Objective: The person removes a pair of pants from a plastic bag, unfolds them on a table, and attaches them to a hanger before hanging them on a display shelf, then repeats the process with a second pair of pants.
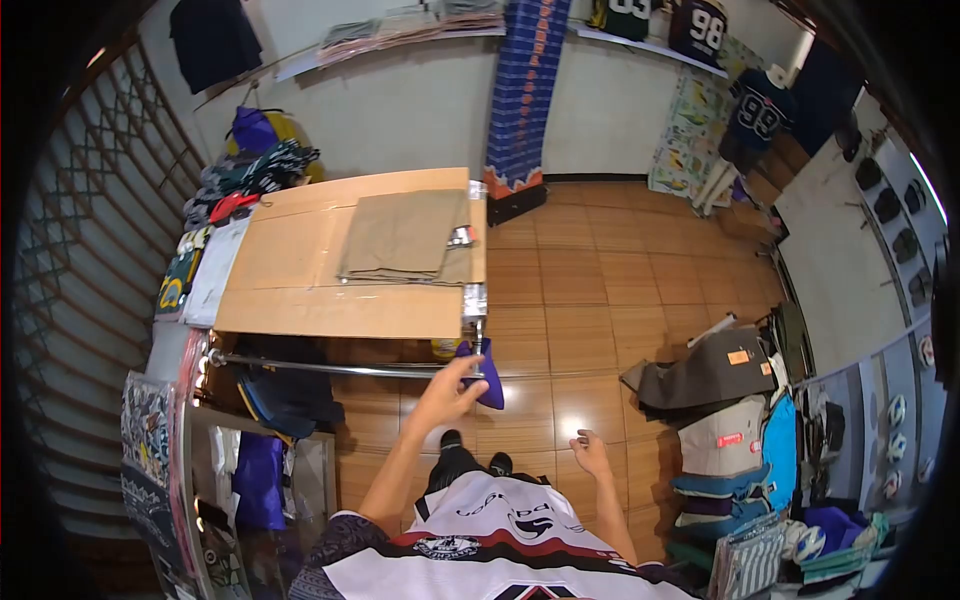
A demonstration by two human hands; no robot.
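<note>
My left hand (450, 393) reaches to the end of a horizontal metal rail (330, 369), beside the cardboard-topped table. Its thumb and forefinger are apart and look to touch a purple cloth item (491, 380) at the rail end; no firm grip shows. My right hand (589, 452) hangs low over the floor with nothing in it, fingers loosely curled and apart. Folded khaki trousers (395, 235) with a small tag (460, 237) lie on the cardboard tabletop (285, 245).
Folded clothes (215, 270) are piled along the table's left side. At right stand stacks of garments, with grey trousers (700, 372) on top. A banner-covered pillar (522, 95) rises behind the table. A mannequin (755, 120) stands at back right. Tiled floor (590, 270) lies between.
</note>
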